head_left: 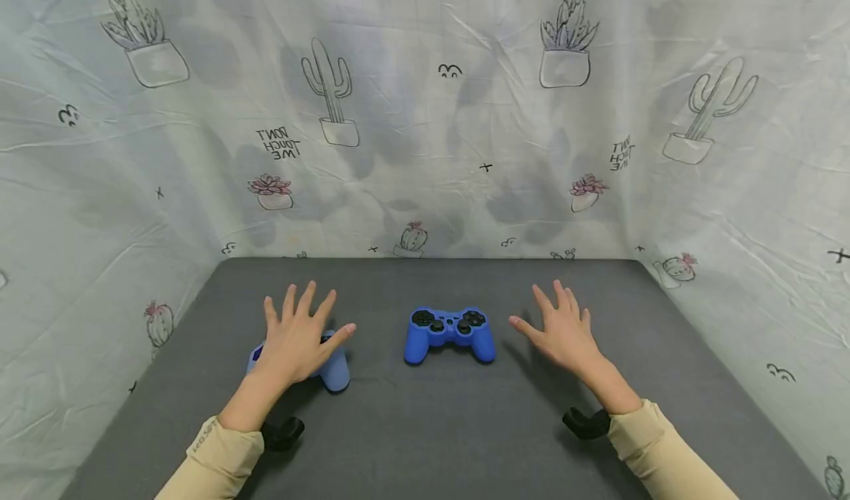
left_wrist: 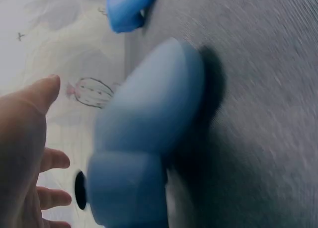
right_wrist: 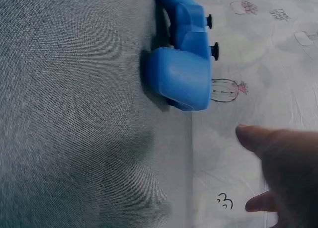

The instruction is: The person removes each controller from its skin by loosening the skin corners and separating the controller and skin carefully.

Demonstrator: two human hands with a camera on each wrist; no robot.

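A bright blue game controller [head_left: 449, 332] with black sticks and buttons lies in the middle of the dark grey table [head_left: 425, 441]. A paler blue controller [head_left: 332, 371] sits to its left, mostly hidden under my left hand [head_left: 300, 335], which hovers over it with fingers spread and holds nothing. The left wrist view shows that pale controller [left_wrist: 149, 138] close up, beside my palm [left_wrist: 22, 153]. My right hand [head_left: 561, 329] is spread open just right of the bright controller [right_wrist: 184, 64], apart from it.
Wrinkled cloth printed with cacti [head_left: 425, 116] walls in the table at the back and both sides. A black wrist mount shows under each beige sleeve [head_left: 219, 459].
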